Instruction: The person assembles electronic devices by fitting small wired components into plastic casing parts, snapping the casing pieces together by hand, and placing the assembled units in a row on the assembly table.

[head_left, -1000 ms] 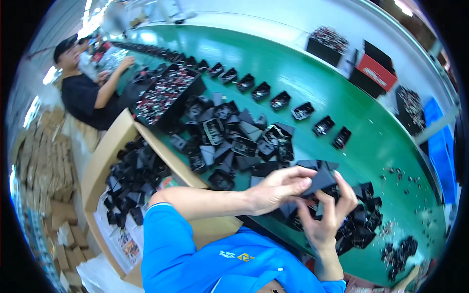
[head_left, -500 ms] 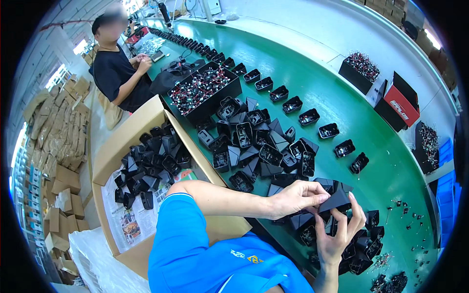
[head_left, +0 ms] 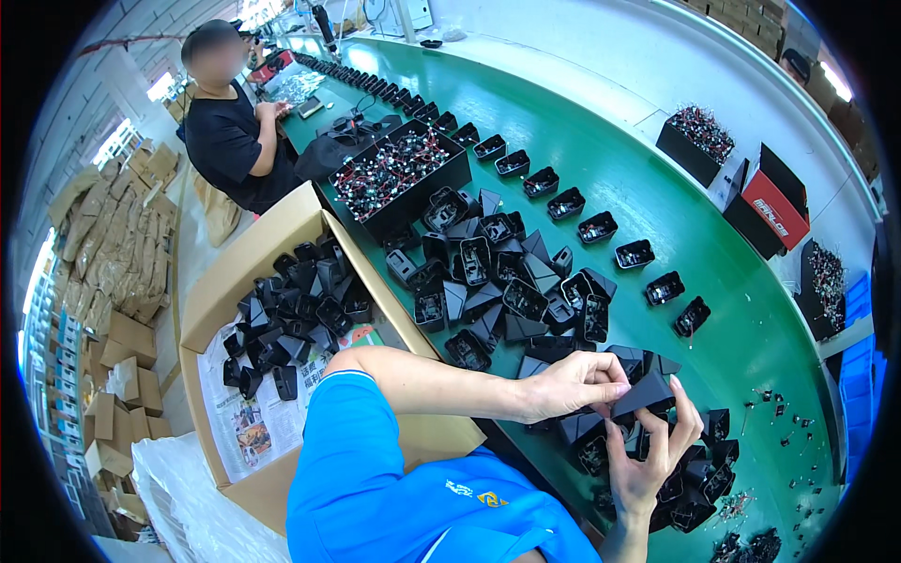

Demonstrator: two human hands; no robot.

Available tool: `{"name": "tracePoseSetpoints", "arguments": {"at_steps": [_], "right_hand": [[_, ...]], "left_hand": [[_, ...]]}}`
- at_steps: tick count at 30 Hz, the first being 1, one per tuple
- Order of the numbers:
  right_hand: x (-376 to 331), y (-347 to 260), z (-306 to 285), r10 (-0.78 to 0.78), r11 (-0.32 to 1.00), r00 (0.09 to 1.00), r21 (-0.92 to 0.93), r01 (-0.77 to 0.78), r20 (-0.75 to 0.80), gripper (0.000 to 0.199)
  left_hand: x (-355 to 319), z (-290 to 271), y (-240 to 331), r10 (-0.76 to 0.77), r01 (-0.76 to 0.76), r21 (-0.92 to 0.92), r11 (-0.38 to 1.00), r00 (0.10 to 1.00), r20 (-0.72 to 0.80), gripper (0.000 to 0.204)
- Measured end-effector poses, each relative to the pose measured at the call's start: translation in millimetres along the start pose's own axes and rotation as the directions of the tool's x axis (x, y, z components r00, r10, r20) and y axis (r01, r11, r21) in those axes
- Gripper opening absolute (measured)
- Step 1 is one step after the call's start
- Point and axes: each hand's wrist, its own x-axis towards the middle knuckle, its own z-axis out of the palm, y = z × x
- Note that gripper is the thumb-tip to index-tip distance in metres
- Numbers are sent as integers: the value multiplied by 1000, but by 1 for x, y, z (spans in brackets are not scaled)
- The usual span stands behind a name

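Observation:
A black wedge-shaped plastic housing point(head_left: 644, 395) is held between my two hands, over a heap of similar housings. My left hand point(head_left: 571, 383) pinches its left side with thumb and fingertips. From below and the right, my right hand point(head_left: 649, 452) grips it with thumb and bent fingers. The side of the housing turned away from me is hidden, so its inside cannot be seen. Around and beyond my hands lie many black housings point(head_left: 524, 298), some with their open side up and small parts inside.
A cardboard box point(head_left: 218, 319) with black housings on newspaper stands at left. Beyond the heap sits a black bin point(head_left: 404, 199) of wired parts. A row of housings point(head_left: 597, 227) crosses the green table point(head_left: 741, 310). Small loose parts point(head_left: 779, 413) lie at right. A person point(head_left: 230, 131) is at far left.
My hands and the housing stay in nearly the same place, with only slight finger movement. The person at far left has shifted posture. The whole view has moved slightly.

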Motion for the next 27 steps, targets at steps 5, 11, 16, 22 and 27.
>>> {"name": "tracePoseSetpoints", "arguments": {"at_steps": [5,11,16,22,27], "right_hand": [[-1,1,0,3,1000,1000,9,-3,3,34],[-4,1,0,29,999,1000,40,-29,1,35],[-5,0,-1,43,998,999,53,-43,5,34],[-5,-2,-1,58,997,998,52,-59,11,33],[-6,-2,-1,63,997,998,50,-64,6,32]], "left_hand": [[0,1,1,-6,6,11,1000,1000,6,12],[0,1,2,-12,12,19,1000,1000,20,12],[0,1,1,-8,7,30,1000,1000,24,13],[1,2,0,-7,6,43,999,1000,26,15],[0,3,1,-21,20,44,999,999,32,13]]}}
